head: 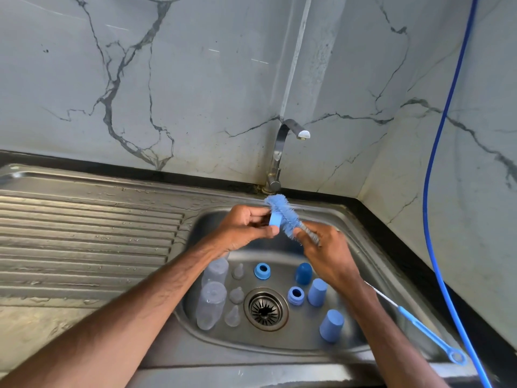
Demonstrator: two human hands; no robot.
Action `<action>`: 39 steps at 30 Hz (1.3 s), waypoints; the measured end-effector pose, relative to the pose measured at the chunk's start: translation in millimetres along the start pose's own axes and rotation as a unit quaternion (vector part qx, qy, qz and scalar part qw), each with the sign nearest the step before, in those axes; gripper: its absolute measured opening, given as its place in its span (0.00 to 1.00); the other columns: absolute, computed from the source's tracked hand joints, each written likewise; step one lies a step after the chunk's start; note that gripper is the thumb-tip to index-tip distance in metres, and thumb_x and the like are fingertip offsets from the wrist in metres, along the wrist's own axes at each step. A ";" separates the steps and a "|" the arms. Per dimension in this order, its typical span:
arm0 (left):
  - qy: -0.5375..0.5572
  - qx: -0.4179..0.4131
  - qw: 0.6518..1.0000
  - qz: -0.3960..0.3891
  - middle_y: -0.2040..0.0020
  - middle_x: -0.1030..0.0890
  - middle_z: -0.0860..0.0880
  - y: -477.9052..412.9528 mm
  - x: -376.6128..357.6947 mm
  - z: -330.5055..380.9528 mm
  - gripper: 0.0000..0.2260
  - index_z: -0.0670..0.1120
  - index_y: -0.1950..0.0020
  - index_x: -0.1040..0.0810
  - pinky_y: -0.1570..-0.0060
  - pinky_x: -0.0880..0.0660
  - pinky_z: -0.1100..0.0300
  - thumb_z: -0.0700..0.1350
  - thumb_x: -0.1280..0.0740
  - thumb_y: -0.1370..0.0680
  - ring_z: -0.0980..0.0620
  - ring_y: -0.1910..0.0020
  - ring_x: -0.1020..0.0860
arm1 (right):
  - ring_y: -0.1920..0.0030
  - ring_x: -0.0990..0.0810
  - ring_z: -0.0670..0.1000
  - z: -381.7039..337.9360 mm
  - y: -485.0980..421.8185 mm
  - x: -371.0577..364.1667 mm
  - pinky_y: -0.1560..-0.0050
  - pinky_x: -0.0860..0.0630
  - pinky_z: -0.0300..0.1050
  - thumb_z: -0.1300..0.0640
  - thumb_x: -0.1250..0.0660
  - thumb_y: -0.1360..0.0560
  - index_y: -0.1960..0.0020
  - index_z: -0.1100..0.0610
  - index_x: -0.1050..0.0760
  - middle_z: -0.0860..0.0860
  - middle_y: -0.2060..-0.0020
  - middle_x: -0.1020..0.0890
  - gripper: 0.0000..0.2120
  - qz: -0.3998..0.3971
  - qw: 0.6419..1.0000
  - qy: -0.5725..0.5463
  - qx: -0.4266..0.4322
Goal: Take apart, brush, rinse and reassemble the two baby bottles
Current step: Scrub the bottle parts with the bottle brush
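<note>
Sink (pixel 207 222), steel, with a ribbed drainboard (pixel 84 233) on its left side and a tap (pixel 282 152) at its far edge.

- Left hand (pixel 246 228): over the far part of the basin, fingers curled, thumb and fingertips pinching a light blue screw ring (pixel 275 219).
- Right hand (pixel 327 253): fingers closed round the wire stem of a bottle brush (pixel 282 215). The blue bristles lie against the held ring and the handle trails toward the near right corner.
- Basin floor, left side: two clear bottles (pixel 211 303) lying side by side, with three clear teats (pixel 237 295) in a row beside them.
- Around the drain (pixel 265 308): two blue rings (pixel 262 271).
- Right side: three blue caps (pixel 331 325).
- Beyond the right edge: a blue hose (pixel 436 191) hanging down the wall.
</note>
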State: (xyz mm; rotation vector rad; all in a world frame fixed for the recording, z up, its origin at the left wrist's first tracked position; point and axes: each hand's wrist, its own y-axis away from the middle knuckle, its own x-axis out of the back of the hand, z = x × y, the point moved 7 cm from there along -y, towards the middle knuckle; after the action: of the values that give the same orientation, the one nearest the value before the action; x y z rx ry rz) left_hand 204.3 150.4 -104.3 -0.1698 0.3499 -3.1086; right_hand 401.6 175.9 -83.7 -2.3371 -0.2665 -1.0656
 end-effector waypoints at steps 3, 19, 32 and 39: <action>-0.025 0.013 0.999 0.024 0.44 0.14 0.45 -0.8 8.9 -3.8 0.18 0.38 0.38 0.18 0.35 0.23 0.53 0.34 0.23 0.27 0.52 0.43 0.15 | 0.71 0.25 0.47 -9.5 8.5 -8.3 0.67 0.23 0.52 0.44 0.34 0.18 0.50 0.37 0.19 0.45 0.67 0.20 0.06 -0.042 0.998 -0.037 0.043; 0.096 0.031 0.992 0.070 0.46 0.13 0.44 2.1 13.8 -6.2 0.22 0.40 0.37 0.19 0.41 0.19 0.53 0.33 0.21 0.30 0.47 0.44 0.15 | 0.72 0.27 0.45 -16.7 9.1 -6.4 0.70 0.26 0.44 0.46 0.35 0.17 0.54 0.38 0.20 0.43 0.71 0.22 0.09 -0.019 0.996 -0.069 0.051; 0.247 0.030 0.967 0.063 0.47 0.13 0.41 -0.2 8.4 -1.1 0.20 0.41 0.43 0.18 0.49 0.18 0.59 0.38 0.21 0.33 0.47 0.47 0.14 | 0.71 0.20 0.52 -18.3 0.3 0.6 0.71 0.22 0.52 0.42 0.34 0.18 0.51 0.37 0.19 0.52 0.69 0.20 0.05 0.042 0.992 -0.118 0.015; 0.280 0.028 0.958 0.046 0.45 0.14 0.38 -0.3 2.7 1.5 0.20 0.37 0.40 0.19 0.52 0.18 0.61 0.38 0.22 0.31 0.44 0.47 0.14 | 0.68 0.19 0.56 -14.0 -1.7 1.3 0.72 0.22 0.54 0.41 0.35 0.18 0.50 0.36 0.20 0.52 0.67 0.19 0.05 0.061 0.991 -0.115 -0.001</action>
State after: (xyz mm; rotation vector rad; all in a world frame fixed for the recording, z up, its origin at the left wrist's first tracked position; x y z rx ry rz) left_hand 201.8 150.3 -102.5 0.7181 0.2583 -3.0067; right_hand 393.0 169.4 -74.6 -2.4451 -0.2043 -0.7377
